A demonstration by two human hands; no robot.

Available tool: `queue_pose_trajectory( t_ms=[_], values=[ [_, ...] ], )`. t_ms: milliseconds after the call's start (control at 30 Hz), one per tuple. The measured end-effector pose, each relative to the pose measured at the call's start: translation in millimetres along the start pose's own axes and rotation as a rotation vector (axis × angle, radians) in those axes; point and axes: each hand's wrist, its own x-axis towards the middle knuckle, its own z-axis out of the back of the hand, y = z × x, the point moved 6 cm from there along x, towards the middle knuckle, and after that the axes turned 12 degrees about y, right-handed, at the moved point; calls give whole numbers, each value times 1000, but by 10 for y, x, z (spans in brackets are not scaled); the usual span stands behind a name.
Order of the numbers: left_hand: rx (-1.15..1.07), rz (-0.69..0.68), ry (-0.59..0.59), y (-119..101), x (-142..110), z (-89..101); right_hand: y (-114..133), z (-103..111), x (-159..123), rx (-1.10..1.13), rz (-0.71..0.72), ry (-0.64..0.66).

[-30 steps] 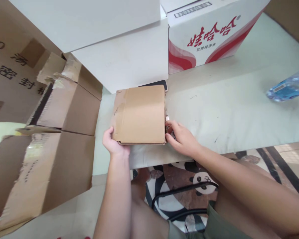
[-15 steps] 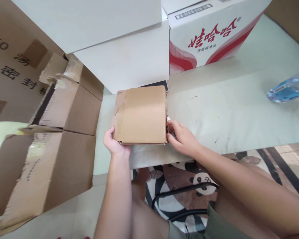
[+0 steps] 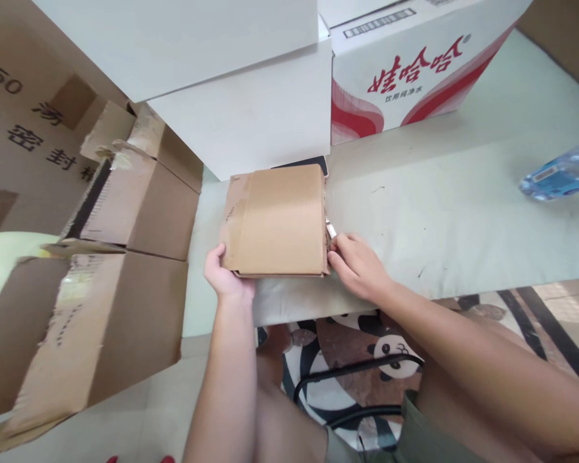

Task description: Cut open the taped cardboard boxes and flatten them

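A flat brown cardboard box (image 3: 282, 222) lies near the table's front edge. My left hand (image 3: 226, 276) grips its lower left corner, the thumb on top and the other fingers hidden beneath. At the box's right side, my right hand (image 3: 357, 262) is closed around a slim white tool with a metallic-looking tip (image 3: 330, 227). That tip points at the box's rough, torn right edge; whether it goes inside cannot be seen. Most of the tool is hidden by the fingers.
Behind the box are a dark phone-like object (image 3: 322, 164), a white carton (image 3: 251, 125) and a red-and-white water carton (image 3: 405, 83). A plastic bottle (image 3: 560, 175) lies on the right of the table (image 3: 463, 212). Open cardboard boxes (image 3: 139, 315) stand at the left.
My right hand has shifted slightly right, away from the box edge, and more of the white tool shows. My left hand keeps its grip on the box. The view has shifted slightly.
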Motion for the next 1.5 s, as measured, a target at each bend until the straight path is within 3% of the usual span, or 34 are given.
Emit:
queue_pose_trajectory(
  t_ms=[167, 433, 633, 900, 1033, 1233, 1367, 1500],
  values=[
    [-32, -1, -36, -10, -16, -5, -32, 21, 18, -56, -1, 19],
    [-30, -3, -41, -8, -13, 8, -241, 74, 17, -278, -117, -89],
    [-30, 10, -22, 3, 6, 22, -352, 178, 6, -277, -314, -2],
    [-63, 14, -57, -3, -6, 6, -295, 237, -4, -285, -406, 77],
    [-64, 19, -63, -10, -22, -16, -310, 302, -29, -60, -431, 27],
    [-76, 18, -51, -3, -24, -38, -235, 202, -90, 545, -231, 43],
    [-88, 12, -62, -6, -43, -32, -152, 153, -147, 801, -207, 74],
    [-104, 26, -61, -9, -61, -37, -41, 230, -143, 1248, -139, 48]
  ],
)
